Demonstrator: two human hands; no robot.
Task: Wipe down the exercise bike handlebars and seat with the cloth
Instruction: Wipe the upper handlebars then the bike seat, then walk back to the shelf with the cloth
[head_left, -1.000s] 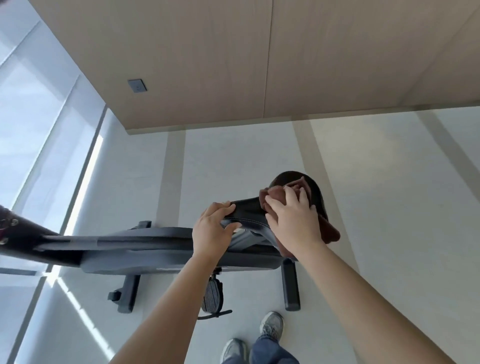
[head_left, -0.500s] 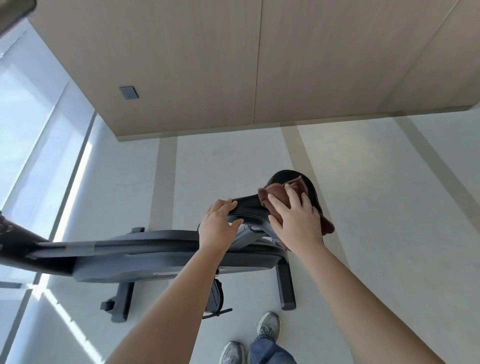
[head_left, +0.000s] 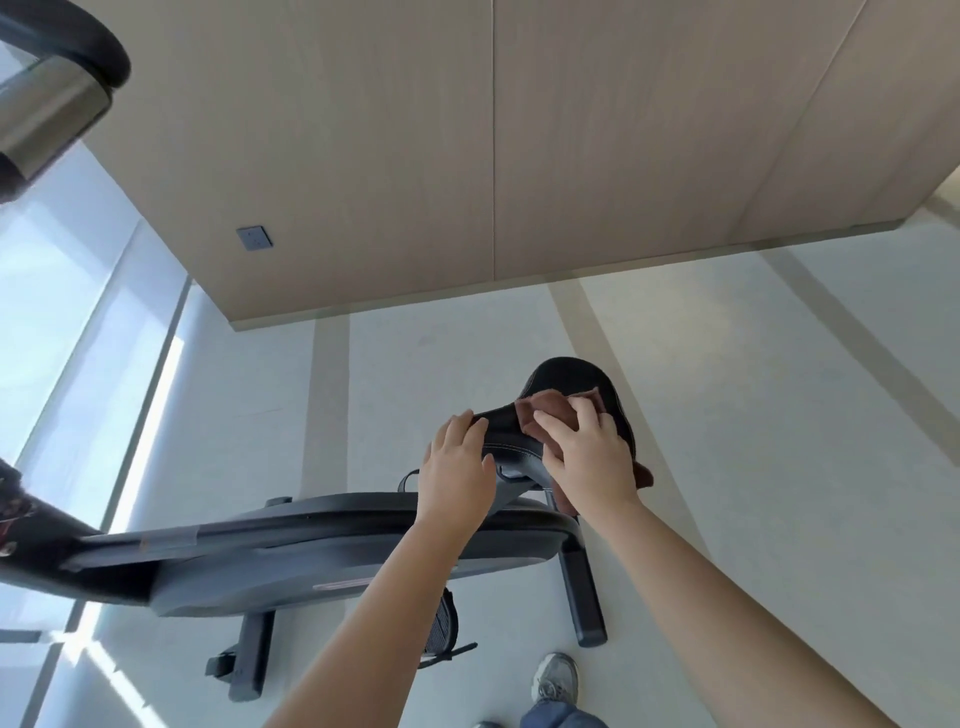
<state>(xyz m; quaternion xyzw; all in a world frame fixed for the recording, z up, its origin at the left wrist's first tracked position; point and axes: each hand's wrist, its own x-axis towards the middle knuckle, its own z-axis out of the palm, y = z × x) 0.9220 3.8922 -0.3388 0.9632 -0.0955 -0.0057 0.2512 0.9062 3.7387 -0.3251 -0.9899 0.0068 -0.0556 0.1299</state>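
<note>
Brown cloth (head_left: 540, 411) pressed on black bike seat (head_left: 562, 376) by flat right hand (head_left: 587, 462); left hand (head_left: 457, 473) grips seat's nose.

Two hands (head_left: 457, 470) (head_left: 589, 465), one cloth (head_left: 543, 411), one seat (head_left: 563, 376)

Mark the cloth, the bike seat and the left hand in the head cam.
brown cloth (head_left: 543, 410): head view, bunched part lying on the saddle.
bike seat (head_left: 563, 375): head view, bare rear top of the saddle.
left hand (head_left: 457, 473): head view, back of the hand.
</note>
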